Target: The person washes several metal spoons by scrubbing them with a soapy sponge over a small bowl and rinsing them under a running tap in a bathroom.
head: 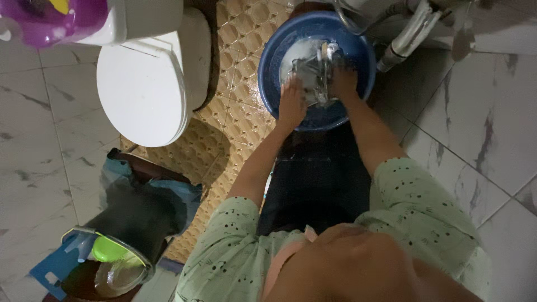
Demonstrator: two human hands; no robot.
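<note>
A blue round basin (272, 56) with soapy water stands on the patterned floor ahead of me. In it lies a grey wet cloth (313, 70), bunched in the middle. My left hand (292, 100) presses on the cloth's left side, fingers closed over it. My right hand (343, 84) grips the cloth's right side inside the basin. Both arms reach forward from green patterned sleeves.
A white toilet (142, 84) with shut lid stands to the left. A purple plastic item (56, 22) sits at top left. A bin (120, 246) with a black bag is at lower left. White hoses (411, 33) hang at top right beside the marble wall tiles.
</note>
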